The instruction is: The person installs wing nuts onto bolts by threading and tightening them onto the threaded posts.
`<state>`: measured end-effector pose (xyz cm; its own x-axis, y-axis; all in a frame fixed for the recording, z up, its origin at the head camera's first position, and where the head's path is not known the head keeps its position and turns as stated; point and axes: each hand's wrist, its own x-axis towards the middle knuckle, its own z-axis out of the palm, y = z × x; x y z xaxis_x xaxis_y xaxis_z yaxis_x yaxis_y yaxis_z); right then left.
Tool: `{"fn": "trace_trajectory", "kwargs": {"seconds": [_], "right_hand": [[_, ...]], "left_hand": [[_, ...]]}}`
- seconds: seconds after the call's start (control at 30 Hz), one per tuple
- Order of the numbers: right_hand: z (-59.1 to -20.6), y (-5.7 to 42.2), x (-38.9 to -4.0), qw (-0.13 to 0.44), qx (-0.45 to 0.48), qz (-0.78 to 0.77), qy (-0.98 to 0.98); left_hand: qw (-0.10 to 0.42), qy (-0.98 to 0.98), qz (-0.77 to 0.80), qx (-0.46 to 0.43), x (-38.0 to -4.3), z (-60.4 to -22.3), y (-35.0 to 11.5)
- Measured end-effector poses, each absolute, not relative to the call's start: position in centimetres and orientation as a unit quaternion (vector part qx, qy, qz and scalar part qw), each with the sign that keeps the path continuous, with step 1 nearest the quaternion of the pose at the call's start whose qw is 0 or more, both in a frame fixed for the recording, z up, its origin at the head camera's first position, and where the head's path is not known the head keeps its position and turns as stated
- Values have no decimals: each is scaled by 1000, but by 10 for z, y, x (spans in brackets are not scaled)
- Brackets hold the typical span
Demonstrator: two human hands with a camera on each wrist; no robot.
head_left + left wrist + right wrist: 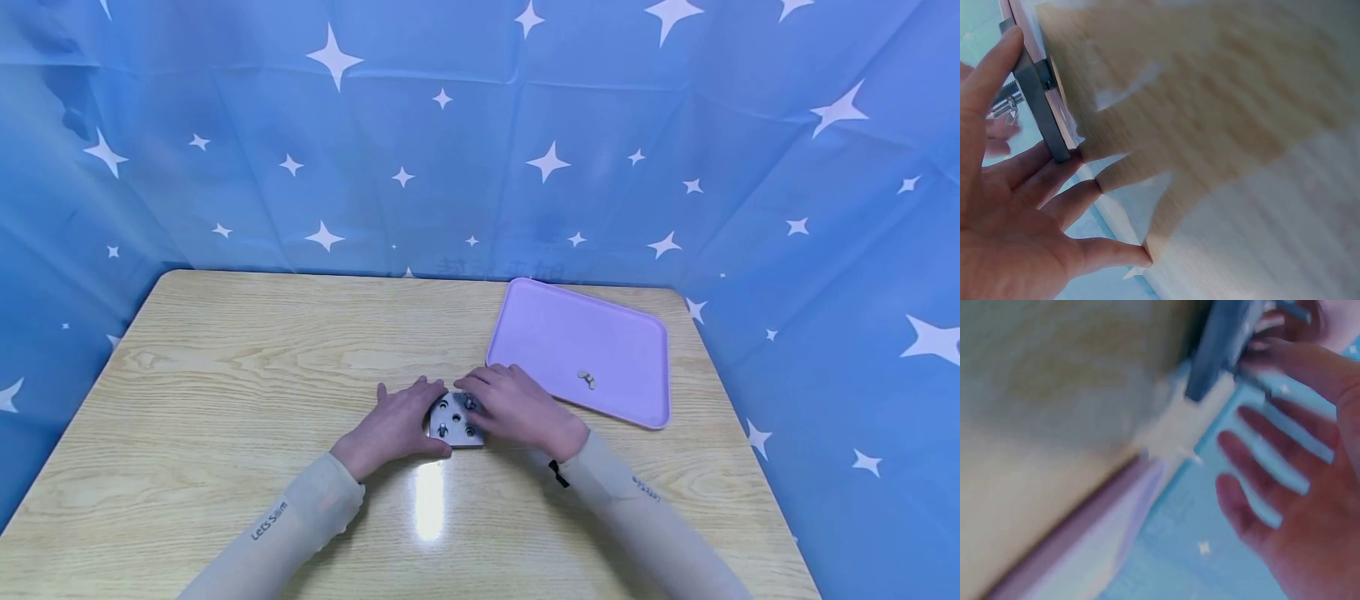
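A small square metal plate [456, 437] with several holes stands near the middle of the table. My left hand [397, 421] grips it by the left side, thumb at the near edge and fingers at the far edge. Seen edge-on in the left wrist view, the plate [1041, 103] has threaded bolts sticking out, one carrying a small winged nut [1011, 112]. Over the plate's right corner is my right hand [521, 408], thumb and index finger by a bolt [1252, 382], the other fingers spread. Blur hides whether they pinch anything.
Behind and right of my right hand lies a purple tray [577, 333] with small tan winged pieces [587, 380] on it. The wooden table [262, 358] ends at a blue star-patterned curtain [450, 208] at the back and sides.
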<state>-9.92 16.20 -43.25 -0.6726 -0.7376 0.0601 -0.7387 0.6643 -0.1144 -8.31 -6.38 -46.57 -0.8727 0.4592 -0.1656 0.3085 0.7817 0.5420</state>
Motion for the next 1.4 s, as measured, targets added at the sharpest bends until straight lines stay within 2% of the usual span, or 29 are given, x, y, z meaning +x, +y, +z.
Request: {"fn": "trace_trajectory", "kwargs": {"seconds": [0.23, 0.57, 1.07, 1.4], "right_hand": [[-425, 175, -106, -24, 471, 19, -882], [-431, 173, -109, -9, 495, 13, -869], [-439, 162, -109, 15, 459, 35, -888], [-445, 153, -103, 59, 409, 22, -910]], "left_hand": [[148, 932, 259, 204, -83, -465, -64], [155, 933, 253, 203, -84, -465, -64], [154, 932, 260, 203, -83, -465, -63], [152, 933, 258, 202, -83, -465, -63]]}}
